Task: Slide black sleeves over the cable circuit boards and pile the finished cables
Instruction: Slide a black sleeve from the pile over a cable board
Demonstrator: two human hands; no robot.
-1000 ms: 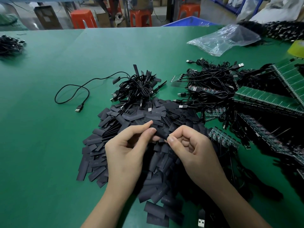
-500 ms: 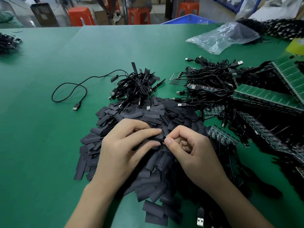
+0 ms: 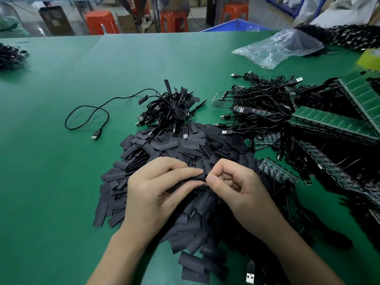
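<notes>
My left hand (image 3: 156, 194) pinches a black sleeve (image 3: 193, 179) between thumb and forefinger, just above a big heap of loose black sleeves (image 3: 185, 149). My right hand (image 3: 236, 188) meets it fingertip to fingertip and pinches something small at the sleeve's open end; what it holds is hidden by the fingers. Behind the heap lies a pile of sleeved black USB cables (image 3: 170, 110). To the right, tangled cables joined to green circuit board strips (image 3: 267, 103) spread over the table.
Stacked green board panels (image 3: 337, 124) fill the right side. One loose USB cable (image 3: 90, 118) loops at the left. A clear plastic bag (image 3: 277, 48) lies far right, another cable bundle (image 3: 10, 56) far left. A USB plug (image 3: 249, 274) sits near the front edge.
My left thumb and forefinger have stretched out along the sleeve toward my right hand. Both hands stayed over the heap, and the view shifted slightly.
</notes>
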